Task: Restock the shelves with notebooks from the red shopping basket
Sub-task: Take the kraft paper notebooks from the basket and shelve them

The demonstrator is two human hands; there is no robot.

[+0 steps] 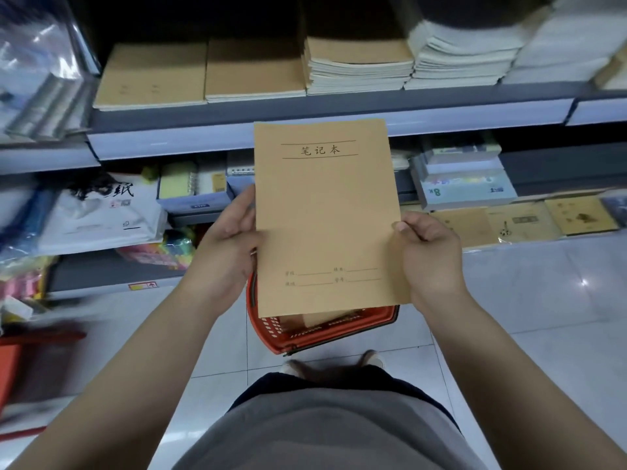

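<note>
Above the red shopping basket [325, 334], both hands, left hand [225, 245] and right hand [431, 256], are pinching one notebook [322, 215]; shelving it is pending, with more apparently waiting below.

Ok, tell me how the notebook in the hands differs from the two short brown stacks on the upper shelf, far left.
The held notebook is upright, gripped at its side edges by the left hand and right hand; the shelf stacks lie flat. The held one is single; the stacks look several thick. Its printed title shows clearly; the stacks' covers show only faint marks. Both are plain kraft brown.
</note>
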